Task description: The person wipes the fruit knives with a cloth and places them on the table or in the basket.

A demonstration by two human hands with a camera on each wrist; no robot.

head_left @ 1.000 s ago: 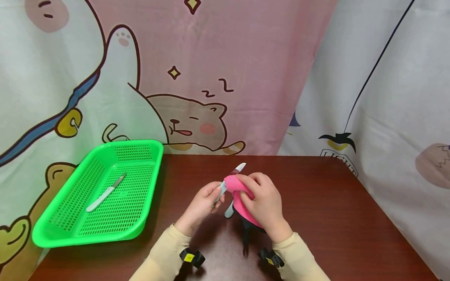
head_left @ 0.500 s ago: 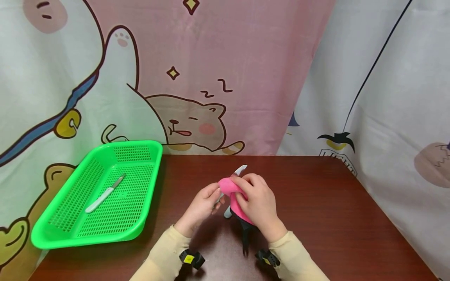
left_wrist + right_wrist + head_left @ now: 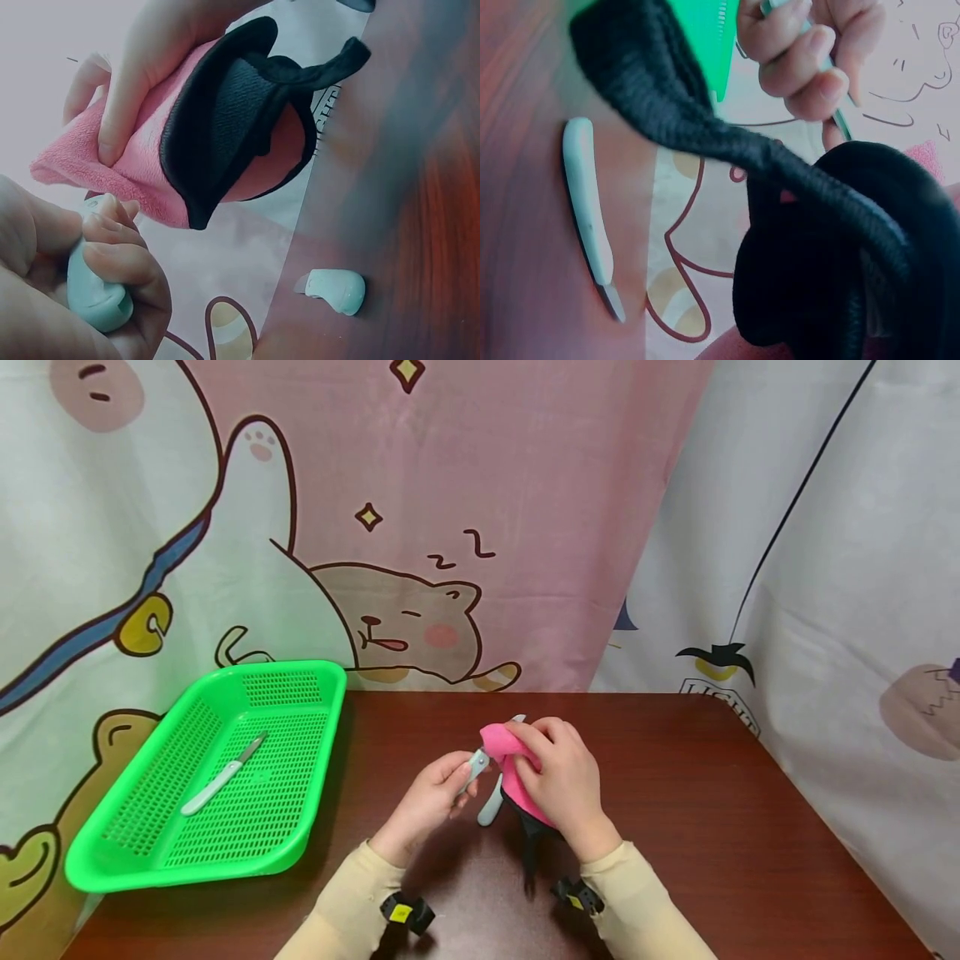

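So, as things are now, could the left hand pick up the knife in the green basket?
Probably not yet: the left hand grips another knife. Otherwise the way looks free, as nothing covers the knife in the open green basket.

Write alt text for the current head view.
A person's left hand grips a pale-handled knife while the right hand holds a black-trimmed pink cloth over its blade. A second knife lies on the brown table, partly hidden; a third knife lies in a green perforated basket at frame left, cartoon-print curtain behind.
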